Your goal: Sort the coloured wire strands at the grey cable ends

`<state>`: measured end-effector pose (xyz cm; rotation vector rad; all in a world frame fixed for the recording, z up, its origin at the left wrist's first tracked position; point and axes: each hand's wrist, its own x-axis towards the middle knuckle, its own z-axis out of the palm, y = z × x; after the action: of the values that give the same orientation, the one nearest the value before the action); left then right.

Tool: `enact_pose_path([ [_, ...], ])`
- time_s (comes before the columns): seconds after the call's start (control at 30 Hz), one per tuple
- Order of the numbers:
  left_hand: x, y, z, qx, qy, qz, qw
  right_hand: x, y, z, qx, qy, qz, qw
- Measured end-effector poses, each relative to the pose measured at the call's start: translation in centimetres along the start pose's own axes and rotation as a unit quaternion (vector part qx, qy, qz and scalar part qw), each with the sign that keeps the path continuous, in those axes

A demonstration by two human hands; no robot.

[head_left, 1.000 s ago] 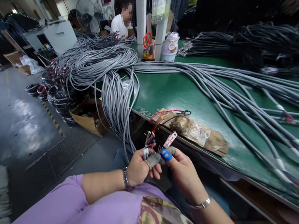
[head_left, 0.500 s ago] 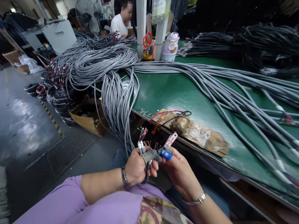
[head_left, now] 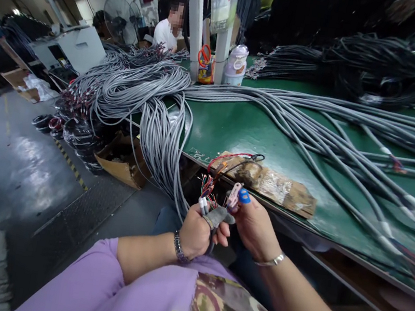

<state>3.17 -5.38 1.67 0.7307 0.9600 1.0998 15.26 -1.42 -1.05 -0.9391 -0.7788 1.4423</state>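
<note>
My left hand is closed around the ends of grey cables, and a grey cover wraps its thumb. Thin coloured wires fan out above the fist from white-banded cable ends. Just to the right, my right hand pinches a small pale pink tool whose exact kind I cannot make out. A blue piece shows at those fingertips; whether it belongs to the tool or covers a finger is unclear. The tool's lower end is close to the wires by the left thumb.
A green workbench carries long grey cables and a taped cardboard strip at its edge. Grey cable coils hang over the left side. Scissors stand by a post. A co-worker sits behind.
Both hands have shifted slightly right. The right hand and its pink tool have turned, with the blue piece now higher. More coloured wires stand spread above the left fist.
</note>
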Motion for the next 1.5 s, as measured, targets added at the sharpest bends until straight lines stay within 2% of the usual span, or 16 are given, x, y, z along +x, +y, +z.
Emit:
enact_pose_path([
  [0.07,0.2,-0.1,0.1,0.0,0.003,0.004,1.0,0.0,0.5,-0.2,-0.031,0.055,-0.055,0.996],
  [0.13,0.4,-0.2,0.1,0.002,0.005,0.003,1.0,0.0,0.6,-0.3,-0.036,0.057,-0.066,0.996],
  [0.17,0.5,-0.3,0.1,0.003,0.005,0.0,1.0,-0.1,0.5,-0.2,-0.029,0.033,-0.048,0.998],
  [0.23,0.7,-0.4,0.1,0.005,0.005,-0.006,1.0,-0.3,-0.2,0.2,-0.001,-0.057,0.031,0.998],
  [0.33,0.8,-0.5,0.2,0.009,0.009,-0.01,1.0,-0.7,-1.2,1.0,0.057,-0.192,0.159,0.967],
  [0.4,0.8,-0.6,0.2,0.016,0.012,-0.01,1.0,-0.8,-1.6,1.3,0.085,-0.227,0.191,0.951],
  [0.57,0.8,-0.7,0.0,0.036,0.019,-0.017,0.999,-0.5,-1.1,1.3,0.107,-0.223,0.213,0.945],
  [0.73,0.7,-1.1,-0.3,0.027,0.016,-0.011,0.999,0.1,-0.5,1.1,0.14,-0.072,0.126,0.979],
  [0.83,0.4,-1.2,-0.7,0.02,0.013,-0.007,1.0,0.2,-0.5,0.7,0.166,-0.037,0.123,0.978],
  [1.03,-0.1,-0.8,-1.4,0.022,0.018,0.014,0.999,0.2,-0.5,-0.2,0.169,-0.054,0.155,0.972],
  [1.27,0.7,-0.6,-1.3,0.056,0.048,0.055,0.996,0.4,-0.7,-0.1,0.108,-0.027,0.107,0.988],
  [1.33,0.9,-0.7,-1.3,0.063,0.049,0.059,0.995,-0.1,-0.8,0.0,0.097,-0.054,0.102,0.989],
  [1.5,1.0,-1.4,-1.9,0.099,0.034,0.053,0.993,-2.1,-0.8,0.1,0.063,-0.185,0.128,0.972],
])
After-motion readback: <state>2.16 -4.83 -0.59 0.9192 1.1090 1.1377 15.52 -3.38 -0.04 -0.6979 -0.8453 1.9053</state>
